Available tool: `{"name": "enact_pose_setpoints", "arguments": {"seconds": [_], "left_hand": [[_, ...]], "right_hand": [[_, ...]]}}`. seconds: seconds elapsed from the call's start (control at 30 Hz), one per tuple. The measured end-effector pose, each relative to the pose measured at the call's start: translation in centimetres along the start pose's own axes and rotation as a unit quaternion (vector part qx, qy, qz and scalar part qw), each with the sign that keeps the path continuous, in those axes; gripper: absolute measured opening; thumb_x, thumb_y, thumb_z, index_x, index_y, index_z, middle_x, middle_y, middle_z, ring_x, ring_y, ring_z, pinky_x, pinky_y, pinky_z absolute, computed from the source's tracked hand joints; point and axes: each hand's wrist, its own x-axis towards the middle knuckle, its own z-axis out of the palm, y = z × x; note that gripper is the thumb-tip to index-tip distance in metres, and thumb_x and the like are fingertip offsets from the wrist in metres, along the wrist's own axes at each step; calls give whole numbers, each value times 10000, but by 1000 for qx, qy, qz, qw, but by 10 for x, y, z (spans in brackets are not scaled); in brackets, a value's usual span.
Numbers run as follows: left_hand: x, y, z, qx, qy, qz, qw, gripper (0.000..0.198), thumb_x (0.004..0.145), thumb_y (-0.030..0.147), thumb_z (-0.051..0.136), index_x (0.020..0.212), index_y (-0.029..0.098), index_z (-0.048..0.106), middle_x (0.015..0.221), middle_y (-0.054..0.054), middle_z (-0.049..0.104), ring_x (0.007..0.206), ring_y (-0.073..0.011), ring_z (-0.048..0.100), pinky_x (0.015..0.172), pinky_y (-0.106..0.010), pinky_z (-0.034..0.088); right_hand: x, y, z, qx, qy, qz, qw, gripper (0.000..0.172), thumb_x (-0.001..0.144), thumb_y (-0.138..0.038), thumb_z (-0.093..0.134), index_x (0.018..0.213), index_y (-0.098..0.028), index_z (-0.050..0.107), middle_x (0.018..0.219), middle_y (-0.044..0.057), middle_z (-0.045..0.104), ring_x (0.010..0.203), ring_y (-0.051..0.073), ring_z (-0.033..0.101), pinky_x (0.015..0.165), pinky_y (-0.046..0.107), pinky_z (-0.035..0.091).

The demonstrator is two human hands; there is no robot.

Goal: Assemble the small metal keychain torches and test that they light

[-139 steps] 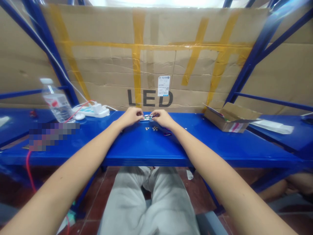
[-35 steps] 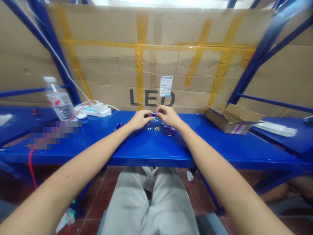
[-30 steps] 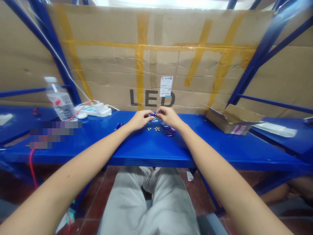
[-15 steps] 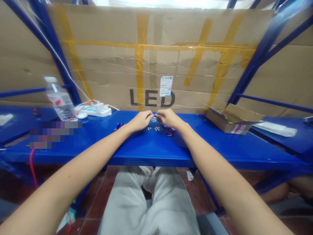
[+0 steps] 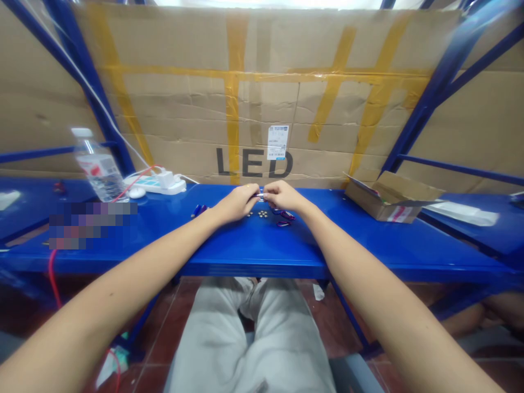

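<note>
My left hand (image 5: 241,201) and my right hand (image 5: 282,196) meet over the blue table (image 5: 254,248), both with closed fingers. Between their fingertips is a small shiny metallic piece (image 5: 261,196), gripped from both sides and mostly covered. Just below the hands lie several small silvery round parts (image 5: 263,214). Purple metallic pieces (image 5: 283,223) rest beside them, partly under my right hand. Near my left wrist there are dark blue cylindrical pieces (image 5: 197,210).
An open cardboard box (image 5: 393,196) stands at the right. On the left are a water bottle (image 5: 98,169), a white power strip (image 5: 159,184) and a red cable (image 5: 53,278). A large cardboard sheet (image 5: 184,120) closes off the back.
The fingers of both hands have shifted slightly around the small piece, which now lies level between the fingertips. The things on the table look unmoved.
</note>
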Motion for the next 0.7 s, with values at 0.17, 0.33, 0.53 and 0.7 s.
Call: {"name": "enact_pose_setpoints", "arguments": {"seconds": [0.17,0.33,0.53,0.7], "left_hand": [[-1,7,0,36,-3,27,999,110,960,220,448,899,207,538,898,-76,601,835,-214,569,763,-321,423],[1,10,0,28,22,-9,999,130,976,248,434,904,205,534,858,-71,592,823,-222,566,767,-336,424],[3,6,3,8,49,25,998,121,975,234,433,890,204,514,896,-100,590,864,-245,549,799,-375,445],[5,8,3,13,73,38,997,98,945,202,469,854,217,502,920,-110,573,925,-263,528,877,-421,436]], "right_hand": [[-3,-5,-5,153,-37,105,982,96,710,-178,556,614,-189,549,440,-33,486,392,112,409,429,249,307],[-2,-8,-3,138,-16,94,986,108,700,-175,580,597,-186,549,450,-27,512,398,114,434,434,250,341],[-1,-5,-2,189,-10,98,977,99,675,-171,579,584,-182,540,421,-35,455,367,94,359,398,241,262],[-2,-4,-3,309,-58,117,942,97,672,-184,582,612,-190,507,418,-60,355,363,73,237,383,227,166]]}}
